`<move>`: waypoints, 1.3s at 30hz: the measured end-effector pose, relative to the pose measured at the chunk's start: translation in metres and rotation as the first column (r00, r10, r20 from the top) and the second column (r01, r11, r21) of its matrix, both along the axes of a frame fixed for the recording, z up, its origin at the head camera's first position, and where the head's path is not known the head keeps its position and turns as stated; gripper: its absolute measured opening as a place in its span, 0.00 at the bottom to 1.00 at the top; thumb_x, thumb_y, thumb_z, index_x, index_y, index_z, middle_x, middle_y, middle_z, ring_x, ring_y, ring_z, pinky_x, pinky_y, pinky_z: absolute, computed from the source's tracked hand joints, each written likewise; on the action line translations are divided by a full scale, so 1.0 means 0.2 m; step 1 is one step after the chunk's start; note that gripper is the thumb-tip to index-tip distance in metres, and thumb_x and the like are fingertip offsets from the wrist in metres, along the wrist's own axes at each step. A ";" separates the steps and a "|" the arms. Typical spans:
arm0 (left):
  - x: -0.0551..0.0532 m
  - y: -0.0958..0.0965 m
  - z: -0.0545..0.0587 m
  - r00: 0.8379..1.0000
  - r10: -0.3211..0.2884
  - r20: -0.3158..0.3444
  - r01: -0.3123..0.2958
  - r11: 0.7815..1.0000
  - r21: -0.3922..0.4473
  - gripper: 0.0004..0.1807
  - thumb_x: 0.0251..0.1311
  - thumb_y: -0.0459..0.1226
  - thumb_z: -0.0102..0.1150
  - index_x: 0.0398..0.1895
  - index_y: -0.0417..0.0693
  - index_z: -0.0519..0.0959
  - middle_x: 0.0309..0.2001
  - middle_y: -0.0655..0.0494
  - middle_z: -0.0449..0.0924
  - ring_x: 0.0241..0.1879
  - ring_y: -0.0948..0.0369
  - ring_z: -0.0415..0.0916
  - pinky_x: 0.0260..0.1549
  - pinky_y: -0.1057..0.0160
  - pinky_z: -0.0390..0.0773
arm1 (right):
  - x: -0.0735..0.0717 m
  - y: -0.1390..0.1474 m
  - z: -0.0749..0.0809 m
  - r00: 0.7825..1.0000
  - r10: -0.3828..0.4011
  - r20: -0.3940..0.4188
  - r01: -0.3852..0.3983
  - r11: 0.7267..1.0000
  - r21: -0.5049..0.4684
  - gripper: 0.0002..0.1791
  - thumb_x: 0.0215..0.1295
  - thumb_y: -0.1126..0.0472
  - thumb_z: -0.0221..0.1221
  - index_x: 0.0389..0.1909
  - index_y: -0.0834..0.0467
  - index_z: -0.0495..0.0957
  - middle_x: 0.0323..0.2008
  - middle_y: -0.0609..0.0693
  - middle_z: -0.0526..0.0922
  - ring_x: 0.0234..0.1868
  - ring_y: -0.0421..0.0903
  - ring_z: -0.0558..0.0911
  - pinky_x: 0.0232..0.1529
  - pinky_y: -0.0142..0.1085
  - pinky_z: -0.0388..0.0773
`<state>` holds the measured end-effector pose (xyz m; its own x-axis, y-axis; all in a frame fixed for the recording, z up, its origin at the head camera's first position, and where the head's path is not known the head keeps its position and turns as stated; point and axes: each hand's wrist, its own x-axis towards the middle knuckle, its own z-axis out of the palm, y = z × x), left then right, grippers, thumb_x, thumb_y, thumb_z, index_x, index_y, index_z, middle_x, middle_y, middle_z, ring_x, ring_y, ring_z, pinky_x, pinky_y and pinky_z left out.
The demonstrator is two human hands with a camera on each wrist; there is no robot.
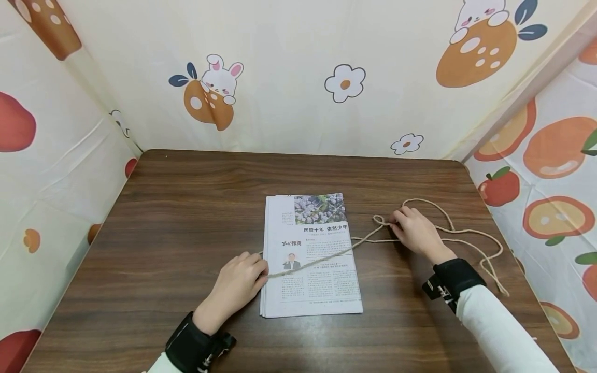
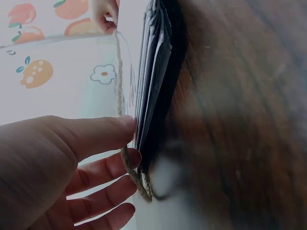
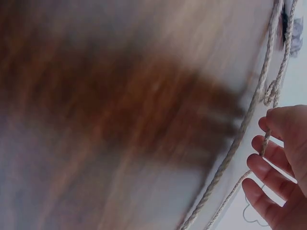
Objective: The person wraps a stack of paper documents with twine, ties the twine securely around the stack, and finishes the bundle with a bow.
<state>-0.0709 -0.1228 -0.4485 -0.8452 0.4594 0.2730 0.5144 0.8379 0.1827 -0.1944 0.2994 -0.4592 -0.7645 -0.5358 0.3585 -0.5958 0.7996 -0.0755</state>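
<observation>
A folded stack of newspapers (image 1: 322, 290) lies on the table, with a thin twine rope (image 1: 326, 258) running across its top and another strand coming out from under its right side. My left hand (image 1: 240, 280) is at the stack's left edge. In the left wrist view its thumb and forefinger pinch the rope (image 2: 120, 91) where it bends round the edge of the papers. To the right of the stack, my right hand (image 1: 415, 233) pinches the rope beside a small loop or knot (image 3: 271, 93), its other fingers loosely bent. A second strand passes near that hand.
Loose rope ends (image 1: 487, 259) trail over the brown wooden table (image 1: 186, 217) to the right of my right hand. Patterned cloth walls (image 1: 289, 103) enclose the table at the back and on both sides.
</observation>
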 end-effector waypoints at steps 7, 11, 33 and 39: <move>-0.04 0.05 0.00 1.000 -0.017 -0.002 0.017 1.000 -0.001 0.08 0.47 0.39 0.68 0.22 0.53 0.75 0.23 0.63 0.69 0.22 0.65 0.60 0.23 0.68 0.64 | -0.03 0.04 0.00 0.997 -0.081 0.018 0.081 0.997 0.005 0.05 0.49 0.69 0.63 0.28 0.61 0.77 0.28 0.55 0.75 0.29 0.54 0.74 0.30 0.45 0.71; -0.07 0.07 0.01 1.000 -0.021 0.006 0.021 1.000 -0.007 0.08 0.48 0.39 0.67 0.23 0.53 0.75 0.23 0.62 0.69 0.23 0.65 0.61 0.24 0.68 0.64 | -0.04 0.06 0.01 0.989 -0.138 0.043 0.137 0.990 0.029 0.05 0.51 0.69 0.62 0.29 0.62 0.77 0.29 0.56 0.75 0.30 0.56 0.75 0.29 0.47 0.71; -0.21 0.17 0.01 1.000 -0.010 0.016 0.010 0.999 -0.050 0.10 0.50 0.40 0.65 0.21 0.52 0.73 0.20 0.61 0.67 0.21 0.63 0.61 0.22 0.67 0.61 | -0.05 0.27 0.05 0.917 -0.354 0.182 0.345 0.935 0.080 0.07 0.55 0.66 0.57 0.32 0.66 0.75 0.33 0.67 0.73 0.33 0.65 0.74 0.32 0.56 0.69; -0.21 0.17 0.00 1.000 -0.006 0.022 0.007 0.998 -0.063 0.10 0.50 0.41 0.66 0.21 0.52 0.73 0.21 0.61 0.68 0.21 0.63 0.63 0.23 0.67 0.63 | -0.04 0.33 0.05 0.873 -0.419 0.248 0.406 0.908 0.105 0.07 0.58 0.65 0.55 0.34 0.67 0.73 0.35 0.68 0.72 0.36 0.66 0.72 0.34 0.57 0.68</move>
<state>-0.1139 -0.0880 -0.4489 -0.8476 0.4807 0.2248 0.5164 0.8446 0.1412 -0.2021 0.3644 -0.4482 -0.9816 -0.1631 0.0992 -0.1757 0.9750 -0.1362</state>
